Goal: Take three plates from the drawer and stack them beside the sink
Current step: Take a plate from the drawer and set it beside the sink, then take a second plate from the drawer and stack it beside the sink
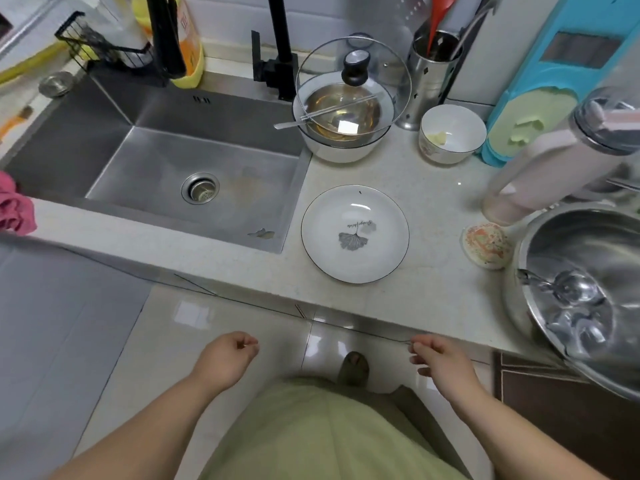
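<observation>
**Both hands empty, plate on the counter beside the sink**

Both hands hold nothing. From my remote seat I see the left hand (230,355) loosely curled, fingers folded inward, hanging over the floor tiles in front of the counter edge. I see the right hand (438,358) with fingers slack and partly spread, at about the same height, just below the counter's front lip.

One white plate (355,233) with a dark rim and a grey leaf print lies flat on the pale countertop (433,299), just to the right of the steel sink (194,161). I cannot tell whether more plates lie under it. No hand touches it.

Behind the plate stands a white bowl (341,148) with a metal bowl nested inside, a glass lid (353,81) propped up against it. To their right sits a small white bowl (452,133), and behind it a steel utensil holder (429,74). A large steel basin (581,292) with a ladle inside fills the right edge. A black faucet (277,46) rises behind the sink. A pink cloth (14,209) lies at the far left.
</observation>
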